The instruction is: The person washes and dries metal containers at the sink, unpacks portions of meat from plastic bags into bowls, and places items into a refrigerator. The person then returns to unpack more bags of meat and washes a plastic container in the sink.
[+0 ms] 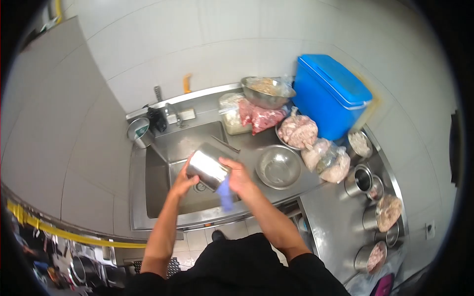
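A shiny steel container [209, 165] is held tilted over the sink [157, 190]. My left hand [184, 181] grips its left side, thumb along the lower edge. On the container's right end, my right hand [239, 176] is closed round a blue-purple cloth [225, 196], with the thumb resting on the metal. The cloth hangs down from between hand and container, slightly blurred. Some of the right fingers are hidden. A shallow steel bowl [278, 167] sits on the counter right of my right hand. Behind the container, a thin metal utensil [225, 143] lies at the sink's edge.
A faucet [173, 114] and a steel pot [140, 132] stand at the back left. Bagged meat [266, 119], a filled bowl [266, 98] and a blue cooler [330, 96] crowd the back right. Several steel pots [364, 219] line the right counter [326, 212].
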The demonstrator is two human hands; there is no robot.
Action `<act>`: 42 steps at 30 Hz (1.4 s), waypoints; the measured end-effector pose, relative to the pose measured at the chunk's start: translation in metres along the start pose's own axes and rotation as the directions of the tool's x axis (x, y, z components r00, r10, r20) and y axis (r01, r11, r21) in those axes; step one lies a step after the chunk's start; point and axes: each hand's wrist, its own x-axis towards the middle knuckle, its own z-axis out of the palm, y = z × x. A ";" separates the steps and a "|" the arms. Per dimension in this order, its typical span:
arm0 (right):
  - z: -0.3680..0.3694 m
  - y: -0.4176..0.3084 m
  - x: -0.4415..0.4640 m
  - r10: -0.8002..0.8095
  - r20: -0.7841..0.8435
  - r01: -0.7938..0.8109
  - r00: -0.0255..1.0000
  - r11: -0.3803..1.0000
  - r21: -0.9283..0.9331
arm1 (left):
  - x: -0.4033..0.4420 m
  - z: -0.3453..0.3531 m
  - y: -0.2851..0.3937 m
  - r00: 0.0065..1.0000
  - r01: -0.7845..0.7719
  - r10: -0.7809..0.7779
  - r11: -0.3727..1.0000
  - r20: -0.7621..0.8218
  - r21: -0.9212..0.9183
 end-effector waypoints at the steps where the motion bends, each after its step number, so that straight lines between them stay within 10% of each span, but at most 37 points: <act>1: 0.001 0.012 -0.001 0.055 0.007 -0.055 0.998 0.981 0.186 | -0.009 0.008 -0.017 0.996 0.063 -0.074 0.973 -0.040 -0.222; 2: 0.005 0.018 0.001 0.101 0.031 -0.106 0.994 0.926 0.363 | 0.000 0.011 -0.021 0.997 0.074 -0.079 0.974 -0.015 -0.216; 3: 0.027 0.013 -0.010 -0.242 0.123 0.263 0.962 0.944 -0.201 | 0.005 0.013 -0.025 0.990 0.013 -0.067 0.923 -0.127 -0.384; 4: 0.045 0.005 -0.026 -0.432 0.373 0.566 0.821 0.530 -0.632 | 0.005 0.025 -0.010 0.966 -0.066 -0.079 0.845 -0.246 -0.530; 5: 0.024 0.031 -0.012 -0.240 0.495 0.527 0.835 0.089 -0.845 | 0.001 0.024 0.013 0.961 -0.051 -0.098 0.854 -0.257 -0.517; 6: -0.003 0.043 0.001 -0.267 0.654 0.677 0.707 -0.009 -0.736 | -0.007 0.027 0.049 0.982 0.127 -0.175 0.884 -0.066 -0.450; 8: 0.013 -0.026 -0.022 -0.121 0.507 0.483 0.854 0.547 -0.683 | -0.018 0.009 0.036 0.957 0.236 -0.289 0.835 -0.031 -0.497; 10: 0.018 -0.019 -0.008 -0.053 0.424 0.064 0.904 0.998 -0.011 | -0.032 0.007 0.008 0.978 0.192 -0.209 0.900 -0.001 -0.390; 12: 0.033 -0.006 -0.022 0.003 0.189 0.000 0.982 1.000 -0.017 | -0.031 0.032 -0.026 0.992 -0.038 -0.044 0.782 -0.115 -0.622; 13: 0.041 -0.013 -0.041 -0.023 0.312 0.144 0.950 0.917 -0.373 | -0.024 0.035 -0.023 0.960 -0.067 -0.046 0.920 -0.277 -0.387; 14: 0.044 0.002 -0.047 -0.562 0.439 0.710 0.701 0.490 -0.506 | -0.019 0.039 -0.021 0.905 -0.052 -0.005 0.991 -0.425 -0.122; 16: 0.001 0.025 -0.039 0.038 0.527 0.521 0.849 0.111 -0.846 | -0.020 0.053 0.002 0.901 0.201 -0.339 0.879 -0.271 -0.433; 17: -0.013 0.049 -0.030 0.027 0.475 0.474 0.880 -0.129 -0.871 | -0.027 0.051 -0.009 0.906 0.320 -0.383 0.898 -0.179 -0.302; 18: -0.012 0.042 -0.028 0.014 0.472 0.470 0.881 -0.130 -0.873 | -0.029 0.033 -0.041 0.897 0.415 -0.441 0.868 -0.036 -0.272; 20: -0.007 0.023 -0.033 0.156 0.474 0.466 0.867 0.087 -0.881 | -0.034 0.083 -0.039 0.954 0.145 -0.075 0.963 -0.291 0.229; 22: -0.013 0.016 -0.036 0.218 0.480 0.443 0.850 0.197 -0.875 | -0.033 0.101 -0.017 0.952 0.124 -0.067 0.977 -0.299 0.176; 24: -0.028 0.011 -0.040 0.050 0.517 0.341 0.854 0.696 -0.631 | -0.030 0.109 -0.005 0.984 -0.006 0.020 0.997 -0.175 0.078; 26: -0.029 -0.023 -0.052 -0.031 0.442 0.257 0.897 0.849 -0.461 | -0.028 0.118 0.009 0.989 -0.004 -0.018 0.989 -0.149 -0.150; 29: -0.037 -0.003 -0.038 -0.352 0.394 0.528 0.849 0.544 -0.652 | -0.027 0.135 0.006 0.986 0.006 -0.035 0.985 -0.165 -0.172; 31: -0.058 -0.026 -0.044 -0.531 0.474 0.419 0.703 -0.231 -0.878 | -0.029 0.154 0.001 0.966 -0.132 0.114 0.989 -0.230 -0.062; 34: -0.072 -0.013 -0.052 -0.530 0.217 0.049 0.820 -0.312 -0.949 | -0.024 0.183 0.001 0.947 -0.166 0.148 0.985 -0.286 -0.040; 36: -0.072 -0.003 -0.063 -0.403 -0.107 -0.224 0.909 -0.255 -0.940 | -0.022 0.213 0.001 0.936 -0.225 0.223 0.974 -0.274 0.025; 40: -0.121 -0.051 -0.099 0.055 0.125 0.113 0.991 0.188 -0.976 | -0.016 0.256 -0.021 0.941 -0.201 0.237 0.965 -0.241 0.165; 42: -0.152 -0.072 -0.131 -0.136 0.173 0.218 0.975 0.490 -0.844 | -0.005 0.258 -0.037 0.948 0.092 -0.183 0.942 -0.261 -0.323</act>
